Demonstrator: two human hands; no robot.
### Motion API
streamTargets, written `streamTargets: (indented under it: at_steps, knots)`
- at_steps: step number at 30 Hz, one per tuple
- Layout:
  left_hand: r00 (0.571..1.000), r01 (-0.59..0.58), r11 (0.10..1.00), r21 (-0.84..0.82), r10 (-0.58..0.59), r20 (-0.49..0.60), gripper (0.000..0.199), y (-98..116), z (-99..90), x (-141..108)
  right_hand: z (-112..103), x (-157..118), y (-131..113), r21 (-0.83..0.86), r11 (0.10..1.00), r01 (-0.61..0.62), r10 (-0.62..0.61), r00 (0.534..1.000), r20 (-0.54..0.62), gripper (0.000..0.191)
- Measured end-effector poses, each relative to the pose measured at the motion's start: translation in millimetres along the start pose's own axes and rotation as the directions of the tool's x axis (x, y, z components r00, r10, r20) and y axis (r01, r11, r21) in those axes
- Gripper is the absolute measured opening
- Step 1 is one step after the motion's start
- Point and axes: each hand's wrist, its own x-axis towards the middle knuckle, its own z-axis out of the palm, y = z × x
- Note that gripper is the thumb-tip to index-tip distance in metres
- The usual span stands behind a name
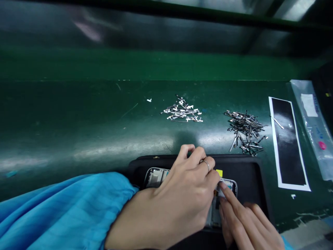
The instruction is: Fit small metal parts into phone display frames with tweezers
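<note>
A silver phone frame (154, 176) lies on a black tray (244, 170) at the near edge of the green bench. My left hand (177, 201), with a ring on one finger and a blue sleeve behind it, rests across the frame and covers its middle. My right hand (244, 222) comes in from the lower right, its fingertip pressing on the frame's right end beside a small yellow tab (219, 172). Whether either hand pinches a small part is hidden.
Two heaps of small metal strips lie beyond the tray: a bright one (183, 111) and a darker one (246, 131). A black sheet with white border (288, 146) and a clear plastic bag (314, 125) lie at the right.
</note>
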Motion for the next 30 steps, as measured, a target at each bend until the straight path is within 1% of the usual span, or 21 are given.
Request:
streamTargets:
  at_steps: [2, 7, 13, 15, 18, 21, 24, 28, 30]
  knots:
    - [1.0, -0.006, 1.0, -0.004, 0.006, -0.005, 0.019, -0.1, -0.5, 0.5, 2.0, -2.1, -1.3, -0.001, 1.0, -0.001, 0.001, 1.0, 0.026, 0.029]
    - [1.0, -0.02, 0.999, 0.027, 0.02, -0.008, 0.019, 0.2, -2.0, 1.8, 1.0, -0.4, -1.4, -0.01, 1.0, -0.007, 0.007, 1.0, 0.009, 0.028]
    - [0.995, -0.093, 0.99, 0.104, 0.095, -0.012, 0.014, -0.5, 0.0, 2.4, 1.3, -1.4, -3.2, -0.032, 0.999, -0.025, 0.026, 0.999, 0.02, 0.027]
    - [0.995, -0.095, 0.99, 0.104, 0.096, -0.007, 0.012, -1.2, -1.0, 3.5, 0.5, -2.0, -3.1, -0.035, 0.999, -0.024, 0.025, 0.999, 0.027, 0.029]
    - [0.995, -0.093, 0.99, 0.103, 0.09, 0.033, 0.012, -1.9, -5.0, 4.2, -1.0, -2.3, -2.1, -0.048, 0.999, -0.017, 0.019, 0.999, 0.044, 0.029]
    - [0.993, -0.091, 0.99, 0.104, 0.083, 0.08, 0.014, -2.1, -8.1, 2.5, -1.8, -1.9, -1.1, -0.073, 0.997, -0.007, 0.009, 0.999, 0.032, 0.027]
    - [0.993, -0.082, 0.992, 0.094, 0.073, 0.097, 0.016, -1.8, -8.2, 0.7, -1.7, -1.9, -1.1, -0.075, 0.997, 0.007, -0.006, 1.0, 0.018, 0.025]
    - [0.99, -0.109, 0.987, 0.115, 0.098, 0.1, 0.017, -1.1, -8.7, 2.7, -0.5, -2.1, -2.9, -0.042, 0.999, -0.017, 0.018, 1.0, 0.024, 0.025]
    - [0.991, -0.117, 0.985, 0.125, 0.108, 0.075, 0.017, -0.6, -9.6, 4.2, -0.4, -1.8, -3.6, -0.041, 0.999, -0.029, 0.03, 0.999, 0.023, 0.026]
